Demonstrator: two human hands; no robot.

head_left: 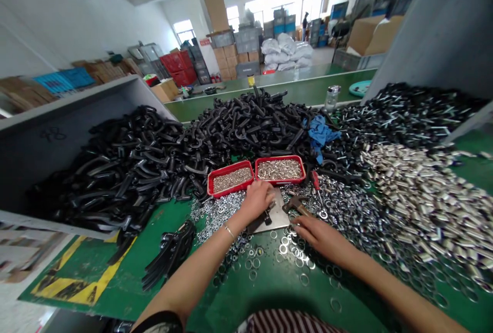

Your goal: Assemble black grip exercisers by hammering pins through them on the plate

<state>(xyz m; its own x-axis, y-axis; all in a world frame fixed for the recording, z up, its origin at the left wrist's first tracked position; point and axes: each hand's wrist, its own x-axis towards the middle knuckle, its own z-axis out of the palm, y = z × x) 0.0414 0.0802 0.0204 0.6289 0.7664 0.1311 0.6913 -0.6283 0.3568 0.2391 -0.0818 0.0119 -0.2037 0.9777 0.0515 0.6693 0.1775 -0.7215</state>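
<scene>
I'm looking down on a green workbench (125, 299), with yellow-and-black tape (63, 285) marking its left corner. Black curved handles (246, 122) are mounded across its far side; more spill from a grey open-fronted bin (54, 135) at left. Before the mound I have a left red tray (231, 190) and a right red tray (283, 181), side by side, each filled with small metal pieces. Nearer me lies a flat metal plate (279, 215), with small nuts (219, 215) heaped to its left and loose metal rings (284, 248) scattered in front. To my right, shiny cylindrical sleeves (416, 194) are piled thickly. A small batch of black parts (169, 251) sits apart at left.
</scene>
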